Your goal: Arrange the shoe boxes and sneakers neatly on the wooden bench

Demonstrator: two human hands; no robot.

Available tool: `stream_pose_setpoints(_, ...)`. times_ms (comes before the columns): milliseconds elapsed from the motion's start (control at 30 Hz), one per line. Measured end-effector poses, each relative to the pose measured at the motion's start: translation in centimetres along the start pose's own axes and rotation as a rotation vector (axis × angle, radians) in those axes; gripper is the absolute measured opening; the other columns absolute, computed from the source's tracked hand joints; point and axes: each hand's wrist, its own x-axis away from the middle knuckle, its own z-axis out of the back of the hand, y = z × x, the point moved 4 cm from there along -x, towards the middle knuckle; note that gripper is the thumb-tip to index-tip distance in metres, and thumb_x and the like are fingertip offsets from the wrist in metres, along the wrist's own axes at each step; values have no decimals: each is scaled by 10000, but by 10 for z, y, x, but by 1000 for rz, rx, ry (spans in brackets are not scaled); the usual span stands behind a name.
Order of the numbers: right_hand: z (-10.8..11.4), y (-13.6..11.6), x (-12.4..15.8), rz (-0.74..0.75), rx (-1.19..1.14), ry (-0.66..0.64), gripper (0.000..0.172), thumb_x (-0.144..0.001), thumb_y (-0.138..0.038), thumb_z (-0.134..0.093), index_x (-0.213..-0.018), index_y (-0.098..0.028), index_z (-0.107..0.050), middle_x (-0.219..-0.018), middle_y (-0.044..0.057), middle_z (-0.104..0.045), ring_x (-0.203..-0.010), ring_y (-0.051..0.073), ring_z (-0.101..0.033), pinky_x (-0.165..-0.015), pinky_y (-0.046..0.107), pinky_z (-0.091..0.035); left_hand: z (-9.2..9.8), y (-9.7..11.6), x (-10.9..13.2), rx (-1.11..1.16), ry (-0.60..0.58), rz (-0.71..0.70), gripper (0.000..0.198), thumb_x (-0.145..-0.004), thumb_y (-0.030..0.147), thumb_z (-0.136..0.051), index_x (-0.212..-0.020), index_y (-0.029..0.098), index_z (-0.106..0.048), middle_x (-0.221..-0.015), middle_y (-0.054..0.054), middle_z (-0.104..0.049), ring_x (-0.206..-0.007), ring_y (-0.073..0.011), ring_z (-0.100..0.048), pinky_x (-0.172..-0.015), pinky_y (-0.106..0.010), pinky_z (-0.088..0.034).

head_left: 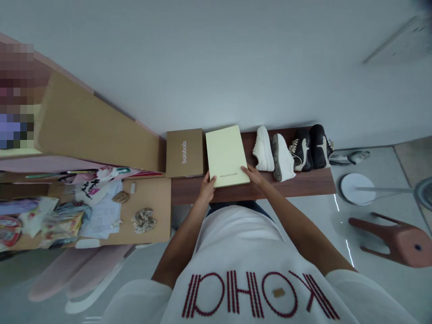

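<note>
A pale yellow shoebox point(227, 153), marked MEIZHIYUAN, is between my hands over the brown wooden bench point(189, 194). My left hand point(206, 188) grips its near left corner, thumb on the lid. At the near right corner my right hand point(254, 175) holds it the same way. The undersides of my fingers are hidden. Just left of it sits a brown balabala box point(184, 153). To the right are a pair of white shoes point(263, 150), one tipped on its side with the sole showing, and a pair of black-and-cream shoes point(317, 148).
On the left, a desk point(148, 193) holds papers point(104, 211), plastic packages and two scrunchies point(144, 220). A pink stool point(401, 243) and a fan with a white round base point(357, 188) stand on the floor at right. A wall point(219, 58) rises behind the bench.
</note>
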Motion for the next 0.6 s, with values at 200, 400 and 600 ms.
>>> stream_pose_setpoints(200, -11, 20, -9, -268, 37, 4, 814, -885, -747, -600, -1481, -193, -588, -1430, 165, -667, -1240, 362, -673, -1012, 639, -570, 2, -5, -18, 6, 60, -105, 621, -835, 269, -812, -1426, 264, -622, -1466, -89, -667, -1351, -202, -630, -1154, -405, -486)
stream_pose_setpoints(400, -16, 16, -17, -218, 100, 42, 797, -893, -741, -596, -1476, -198, -592, -1449, 154, -662, -1301, 358, -644, -1094, 608, -520, 2, -13, -29, -7, 91, -161, 591, -850, 282, -787, -1418, 263, -624, -1430, -77, -694, -1330, -190, -645, -1164, -399, -471)
stream_pose_setpoints(600, -20, 14, -25, -162, 188, 78, 762, -940, -718, -531, -1461, -166, -604, -1494, 156, -634, -1410, 334, -578, -1230, 531, -379, -2, -15, -35, -70, 261, -203, 512, -892, 344, -738, -1383, 230, -645, -1402, -103, -706, -1313, -212, -654, -1161, -409, -467)
